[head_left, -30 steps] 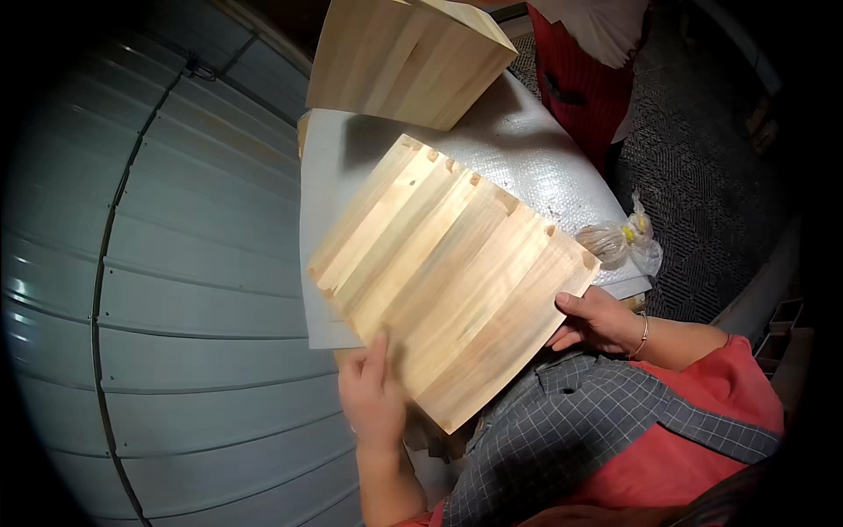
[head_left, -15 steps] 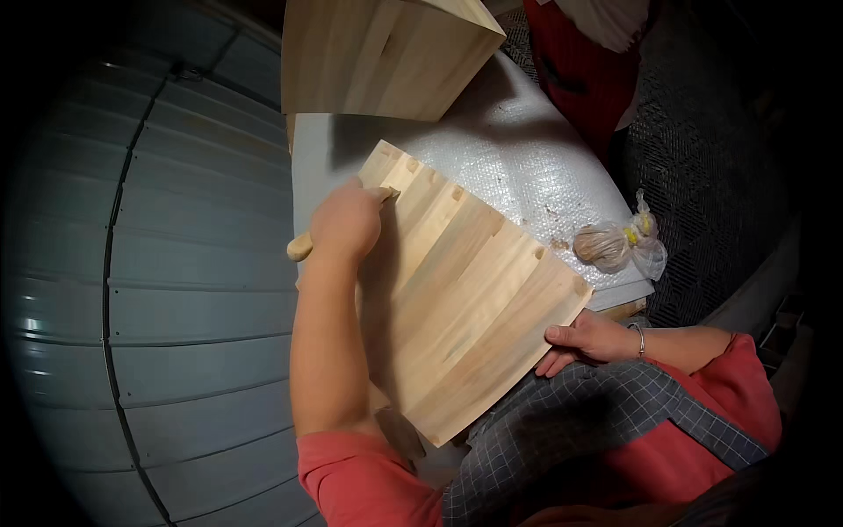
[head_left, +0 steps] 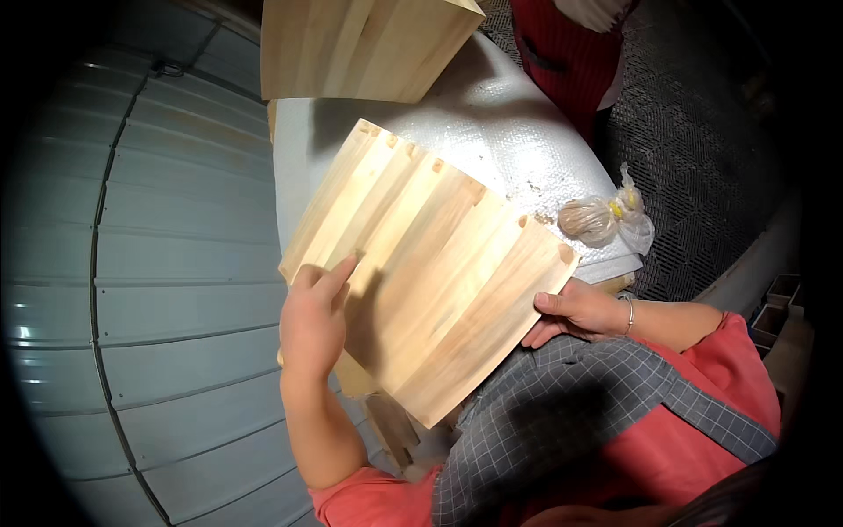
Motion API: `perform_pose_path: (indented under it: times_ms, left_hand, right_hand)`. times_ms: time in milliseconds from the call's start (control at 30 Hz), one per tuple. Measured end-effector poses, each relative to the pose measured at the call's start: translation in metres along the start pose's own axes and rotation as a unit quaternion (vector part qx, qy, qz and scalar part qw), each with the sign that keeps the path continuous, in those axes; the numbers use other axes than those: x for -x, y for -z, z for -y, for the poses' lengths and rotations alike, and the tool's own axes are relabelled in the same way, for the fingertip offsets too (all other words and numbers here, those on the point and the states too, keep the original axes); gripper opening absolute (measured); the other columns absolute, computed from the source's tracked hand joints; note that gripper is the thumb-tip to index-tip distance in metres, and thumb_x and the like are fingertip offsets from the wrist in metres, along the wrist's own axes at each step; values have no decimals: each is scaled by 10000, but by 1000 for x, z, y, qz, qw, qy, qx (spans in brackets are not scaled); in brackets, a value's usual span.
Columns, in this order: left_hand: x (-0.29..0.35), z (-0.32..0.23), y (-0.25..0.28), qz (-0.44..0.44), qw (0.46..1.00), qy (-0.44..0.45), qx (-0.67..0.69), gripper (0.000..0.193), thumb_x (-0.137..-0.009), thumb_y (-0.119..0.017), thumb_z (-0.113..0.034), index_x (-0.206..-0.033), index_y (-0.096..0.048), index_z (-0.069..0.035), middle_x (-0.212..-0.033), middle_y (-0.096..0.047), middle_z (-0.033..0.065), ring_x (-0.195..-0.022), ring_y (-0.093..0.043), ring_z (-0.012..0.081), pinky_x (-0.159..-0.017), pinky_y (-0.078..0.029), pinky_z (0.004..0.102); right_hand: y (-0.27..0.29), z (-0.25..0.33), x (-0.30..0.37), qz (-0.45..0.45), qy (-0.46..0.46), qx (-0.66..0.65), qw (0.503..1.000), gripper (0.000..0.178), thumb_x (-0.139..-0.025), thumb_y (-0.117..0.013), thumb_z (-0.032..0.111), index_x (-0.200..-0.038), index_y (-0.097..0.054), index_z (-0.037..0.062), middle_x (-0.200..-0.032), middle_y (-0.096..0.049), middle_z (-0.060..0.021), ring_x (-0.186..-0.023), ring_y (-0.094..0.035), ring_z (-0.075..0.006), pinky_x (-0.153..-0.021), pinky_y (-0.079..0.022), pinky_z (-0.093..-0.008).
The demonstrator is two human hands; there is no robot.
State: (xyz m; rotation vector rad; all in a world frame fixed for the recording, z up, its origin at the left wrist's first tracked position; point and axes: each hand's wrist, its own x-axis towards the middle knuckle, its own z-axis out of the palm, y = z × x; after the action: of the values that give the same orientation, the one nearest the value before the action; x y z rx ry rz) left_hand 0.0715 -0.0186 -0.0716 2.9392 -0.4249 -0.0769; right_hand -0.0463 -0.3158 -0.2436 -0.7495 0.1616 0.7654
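Note:
A pale panel of glued wooden strips [head_left: 439, 272] lies tilted across my lap and the padded surface, with small brownish spots along its far edge. My right hand [head_left: 584, 309] grips its near right corner, thumb on top and fingers underneath. At the left side, my left hand [head_left: 314, 316] is closed, its index finger stretched over the panel's face. A rounded tip of a wooden handle [head_left: 280, 358] just shows beside that hand; the rest of this wooden-handled tool is hidden.
A larger wooden box or panel piece [head_left: 360, 48] stands at the far end of the bubble-wrapped surface [head_left: 527, 132]. A knotted plastic bag of brown material [head_left: 590, 221] lies at its right edge. Grey metal panelling [head_left: 184, 263] runs along the left. A person in dark red [head_left: 566, 66] is beyond.
My left hand has moved from the panel's far left corner down toward me. My right hand keeps its hold on the near right corner.

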Motion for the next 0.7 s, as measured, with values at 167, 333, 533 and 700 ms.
perform_pose_path:
  times_ms: [167, 333, 533, 700]
  left_hand:
    - [111, 33, -41, -155, 963, 83, 203, 401, -917, -564, 23, -1294, -662, -73, -971, -577, 78, -837, -548, 175, -711, -467, 281]
    - [182, 19, -63, -336, 883, 161, 285, 392, -976, -479, -14, -1353, -577, 34, -1117, -555, 99, -832, -519, 115, -627, -432, 233]
    - [200, -6, -88, -461, 815, 126, 327, 387, -1027, -481, -60, -1397, -512, 47, -1161, -560, 107, -836, -511, 104, -654, -422, 223]
    - [185, -28, -120, -467, 818, 90, 324, 386, -1025, -474, -42, -1399, -513, 42, -1137, -566, 96, -826, -511, 94, -665, -429, 212]
  right_hand:
    - [-14, 12, 2, 28, 70, 15, 997, 516, -985, -616, 169, -1398, -414, -64, -1266, -609, -241, -1048, -692, -317, -869, -614, -374]
    - [-24, 39, -26, 44, 140, 55, 988, 445, -986, -603, 157, -1325, -463, -95, -1179, -648, -229, -948, -721, -293, -782, -630, -343]
    - [-44, 78, -70, 75, 246, 16, 966, 426, -1009, -605, 257, -1211, -533, -111, -1080, -663, -199, -870, -728, -232, -726, -635, -286]
    - [-65, 100, -94, 76, 304, 27, 949, 397, -1016, -593, 266, -1177, -561, -95, -1039, -675, -185, -819, -729, -242, -690, -632, -293]
